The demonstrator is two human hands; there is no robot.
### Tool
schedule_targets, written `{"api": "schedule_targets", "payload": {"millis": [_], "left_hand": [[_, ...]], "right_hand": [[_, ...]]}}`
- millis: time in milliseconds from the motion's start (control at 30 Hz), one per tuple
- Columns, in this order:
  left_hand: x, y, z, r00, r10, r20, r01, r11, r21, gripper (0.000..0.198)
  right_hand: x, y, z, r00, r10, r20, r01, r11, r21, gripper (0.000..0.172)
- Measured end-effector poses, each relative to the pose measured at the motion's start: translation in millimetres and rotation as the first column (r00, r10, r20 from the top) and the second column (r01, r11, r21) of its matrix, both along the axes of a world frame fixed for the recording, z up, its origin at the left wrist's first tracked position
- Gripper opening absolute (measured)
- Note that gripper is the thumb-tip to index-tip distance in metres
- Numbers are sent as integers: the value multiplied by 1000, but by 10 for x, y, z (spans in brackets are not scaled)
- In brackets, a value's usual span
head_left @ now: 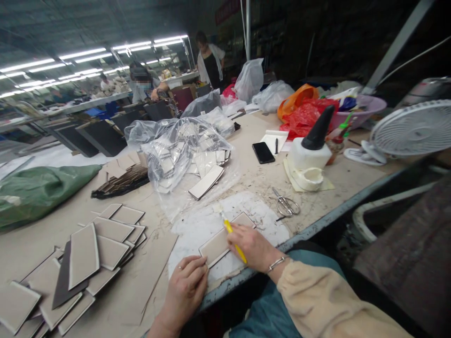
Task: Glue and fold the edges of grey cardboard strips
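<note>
A beige rectangular card piece (220, 241) lies on a white glue-stained sheet (197, 230) near the table's front edge. My right hand (252, 246) rests on the piece and is closed round a yellow brush (232, 234), whose tip points up and away toward the piece's far edge. My left hand (185, 286) lies on the near left corner of the piece, fingers curled loosely against its edge, a ring on one finger.
Finished card pieces (98, 249) are spread at the left. A clear bag of pieces (186, 150), scissors (286, 205), a glue bottle (310, 155), a phone (263, 152) and a fan (412, 129) stand beyond. Other people work at the far benches.
</note>
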State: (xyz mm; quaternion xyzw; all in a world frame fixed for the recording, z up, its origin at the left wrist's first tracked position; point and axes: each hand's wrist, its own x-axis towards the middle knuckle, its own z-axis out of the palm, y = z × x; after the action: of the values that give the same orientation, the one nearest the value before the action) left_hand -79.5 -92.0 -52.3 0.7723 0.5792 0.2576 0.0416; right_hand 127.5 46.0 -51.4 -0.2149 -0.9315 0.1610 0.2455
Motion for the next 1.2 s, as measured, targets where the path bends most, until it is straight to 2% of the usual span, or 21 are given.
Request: {"api": "schedule_targets", "payload": {"millis": [67, 100, 200, 433, 633, 767, 867, 933, 1033, 1100, 1200], "left_hand": [[3, 4, 7, 1000, -11, -1, 11, 1000, 2, 14], [5, 4, 10, 1000, -12, 0, 12, 1000, 3, 14], [12, 3, 16, 1000, -15, 6, 15, 1000, 6, 14], [13, 13, -5, 1000, -4, 18, 4, 1000, -7, 13], [30, -17, -21, 998, 45, 38, -43, 998, -49, 13], [49, 9, 25, 985, 145, 90, -133, 983, -129, 13], [60, 131, 62, 952, 286, 111, -259, 943, -211, 15], [84, 259, 92, 929, 363, 75, -336, 910, -242, 23], [152, 466, 172, 920, 390, -36, -378, 863, -334, 40], [194, 576, 235, 911, 400, -99, -401, 807, -433, 42], [208, 652, 285, 888, 443, -120, -435, 726, -533, 39]], "right_hand": [[-92, -96, -15, 990, 141, -5, -141, 989, -49, 20], [-125, -130, -26, 985, 170, 0, -170, 983, -73, 29], [-146, -152, -67, 990, 138, 7, -136, 983, -124, 44], [18, 24, -140, 994, -107, 8, 107, 978, -178, 43], [56, 91, -152, 973, -231, -5, 226, 959, -171, 40], [66, 111, -166, 969, -245, -16, 238, 954, -185, 35], [71, 116, -165, 968, -245, -53, 231, 953, -194, 31], [73, 120, -159, 962, -257, -94, 235, 951, -201, 27], [81, 143, -138, 937, -293, -189, 254, 946, -203, 20], [95, 170, -114, 911, -330, -247, 284, 937, -206, 16], [130, 212, -72, 848, -440, -293, 377, 892, -249, 13]]}}
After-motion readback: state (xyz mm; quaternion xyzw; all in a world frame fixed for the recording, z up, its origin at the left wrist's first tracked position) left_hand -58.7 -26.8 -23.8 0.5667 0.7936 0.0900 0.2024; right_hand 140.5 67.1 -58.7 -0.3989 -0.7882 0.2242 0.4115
